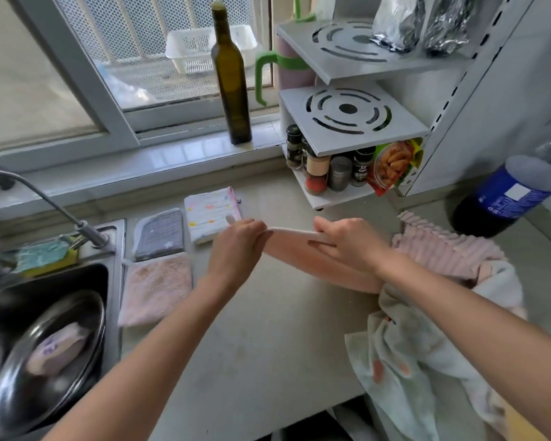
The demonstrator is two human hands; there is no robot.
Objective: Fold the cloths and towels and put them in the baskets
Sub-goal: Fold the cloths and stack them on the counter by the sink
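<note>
The held cloth (318, 265) is plain peach-pink. Folded cloths: grey with white stars (159, 233), fuzzy pale pink (156, 289), white with coloured dots (210, 213).

A peach cloth (315, 262) is held above the table (268, 329), its top edge pinched by the left hand (236, 246) and the right hand (347, 243), which are set close together. Three folded cloths are laid to the left: a grey one (159, 235), a white dotted one (212, 218) and a pink one (156, 288) beside the sink (115, 249). An unfolded pile of towels (427, 313) is seen at the right. A dark bottle (231, 78) is stood on the windowsill, near a spice rack (347, 122).
</note>
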